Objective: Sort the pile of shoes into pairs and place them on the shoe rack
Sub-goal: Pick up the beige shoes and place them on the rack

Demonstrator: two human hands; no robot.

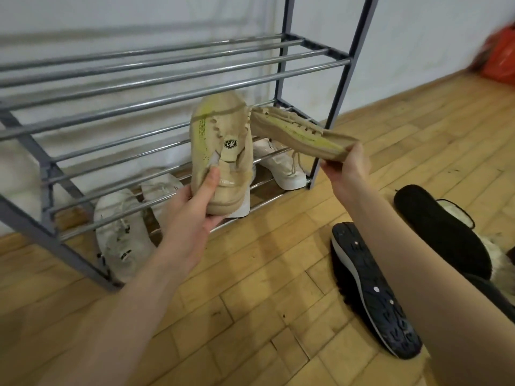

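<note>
My left hand [195,207] grips a beige sneaker [220,146] with yellow-green marks, toe pointing up, in front of the grey metal shoe rack [172,71]. My right hand [348,165] holds the matching beige sneaker [298,132] by its heel, lying on its side with the toe toward the rack. A pair of white sneakers [122,229] rests on the lowest shelf at the left. Another white pair [281,162] sits on the same shelf at the right, partly hidden behind the beige shoes.
On the wooden floor to the right lies a black shoe, sole up [370,291], and a black fur-lined shoe [440,229] beyond my right forearm. A red bag [498,57] sits by the white wall at far right. The rack's upper shelf bars hold nothing.
</note>
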